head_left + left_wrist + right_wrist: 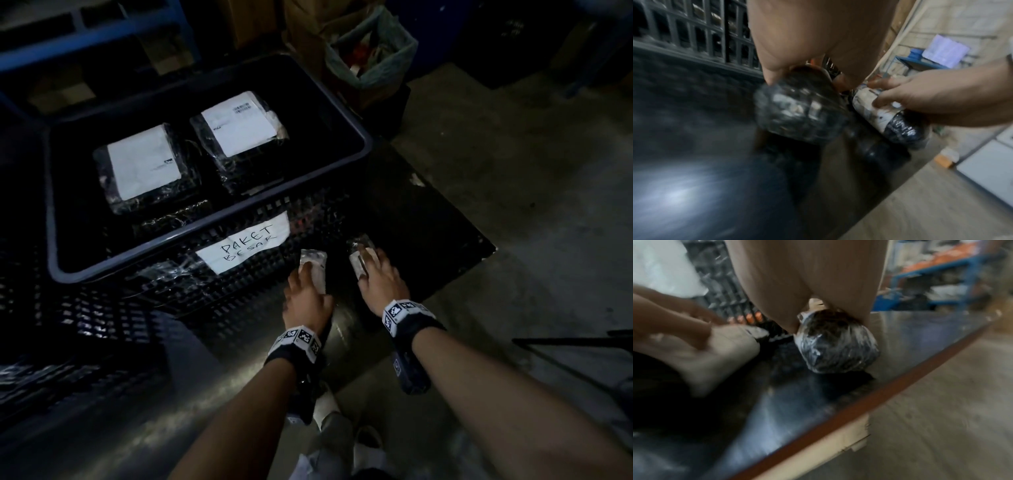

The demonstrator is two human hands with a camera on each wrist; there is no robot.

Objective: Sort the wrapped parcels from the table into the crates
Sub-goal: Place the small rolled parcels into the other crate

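Note:
Two small parcels in dark plastic wrap are held just above the dark table [428, 219], in front of the black crate [212, 219] labelled "PAKET BESAR". My left hand [310, 274] grips the left parcel [313, 265] from above; in the left wrist view its fingers curl round that parcel [799, 112]. My right hand [368, 263] grips the right parcel [359, 255], whose wrapped end [836, 345] shows below the palm. Inside the crate lie two larger parcels with white labels [144, 164] [239, 126].
A third dark parcel [171, 219] lies at the crate's near wall. A second black crate [68, 342] stands at the left. The table's edge [479, 260] runs to the right of my hands, with bare floor beyond. A bag-lined cardboard box [370, 51] and blue shelving [85, 44] stand behind.

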